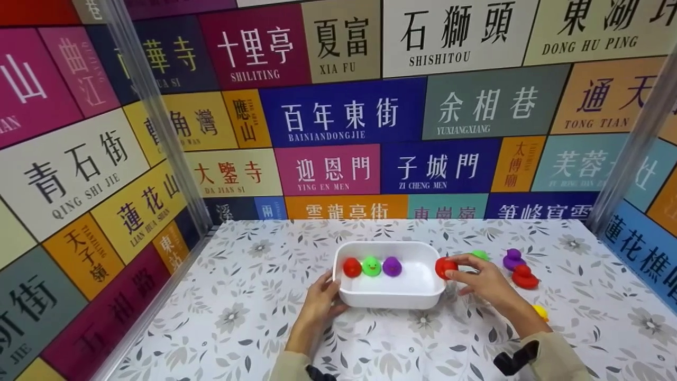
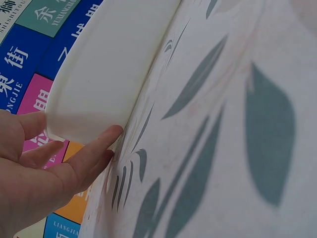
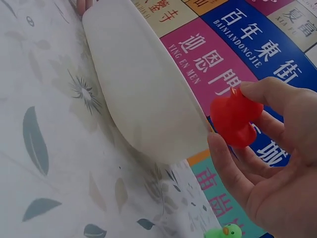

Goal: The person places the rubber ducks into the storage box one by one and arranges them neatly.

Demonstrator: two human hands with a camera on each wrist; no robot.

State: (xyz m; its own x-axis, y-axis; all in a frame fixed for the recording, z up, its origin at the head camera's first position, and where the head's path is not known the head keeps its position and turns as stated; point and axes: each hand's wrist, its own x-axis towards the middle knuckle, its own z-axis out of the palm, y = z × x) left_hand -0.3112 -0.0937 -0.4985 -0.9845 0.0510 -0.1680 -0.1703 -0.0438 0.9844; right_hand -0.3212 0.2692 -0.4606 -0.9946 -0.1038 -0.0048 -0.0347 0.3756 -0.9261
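A white tub stands on the table, with a red rubber duck, a green duck and a purple duck in a row in its left part. My left hand holds the tub's left end, thumb at the rim and fingers low along the outer wall. Between thumb and fingers, my right hand pinches another red rubber duck. In the head view this duck overlaps the tub's right rim; the right wrist view shows it beside the rim, above table height.
Right of the tub, a green duck is partly behind my right hand. Farther right sit a purple duck and a red duck. My right forearm partly hides a yellow duck. A sign-covered wall rises behind the flowered tabletop.
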